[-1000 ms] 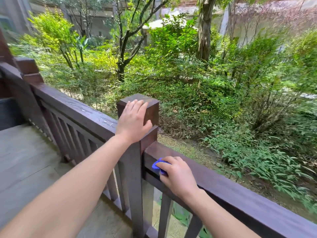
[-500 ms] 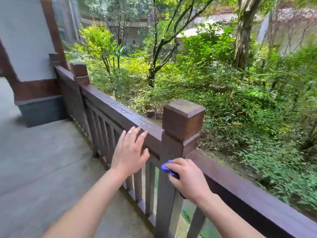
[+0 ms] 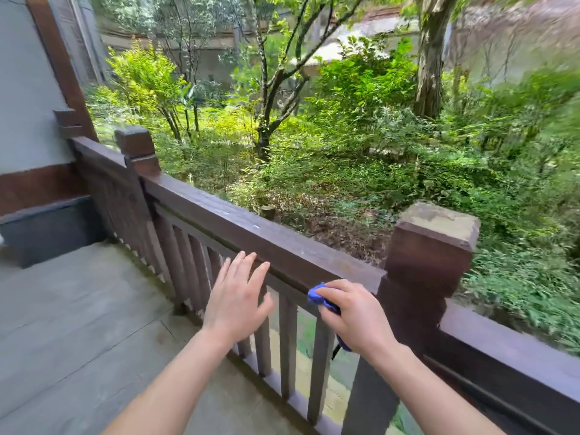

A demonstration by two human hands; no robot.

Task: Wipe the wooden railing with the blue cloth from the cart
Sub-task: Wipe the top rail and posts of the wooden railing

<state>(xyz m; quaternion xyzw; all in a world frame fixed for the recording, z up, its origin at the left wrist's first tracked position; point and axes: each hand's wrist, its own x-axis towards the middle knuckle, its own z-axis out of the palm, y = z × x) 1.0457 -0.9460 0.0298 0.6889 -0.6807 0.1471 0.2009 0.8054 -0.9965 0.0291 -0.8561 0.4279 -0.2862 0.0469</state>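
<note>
- We count two bare hands in view, each with a bare forearm reaching in from the near edge.
- Our right hand (image 3: 354, 315) is curled closed around one blue cloth (image 3: 317, 296), bunched into a soft wad; a rounded lump pokes out past the fingertips and a darker tail shows below the wrist.
- The cloth sits at the near lower edge of the wooden railing (image 3: 251, 230), just left of the near post (image 3: 430, 255); whether it actually touches the wood we cannot tell.
- Our left hand (image 3: 235, 302) is spread flat and empty — fingers straight and slightly fanned, their tips up by the rail's near edge, left of the cloth.
- We see three square posts: the near one with a blocky cap whose top looks worn and pale, a second post (image 3: 136, 149) far left along the rail, and a third (image 3: 67, 122) against the wall.
- The railing is dark brown wood — a broad flat top with a slight sheen, and a row of slim square balusters (image 3: 287, 343) beneath.
- The floor (image 3: 78, 324) is grey planking with visible seams.
- Beyond the rail lies dense green shrubbery and one thick tree trunk (image 3: 430, 58), far right.
</note>
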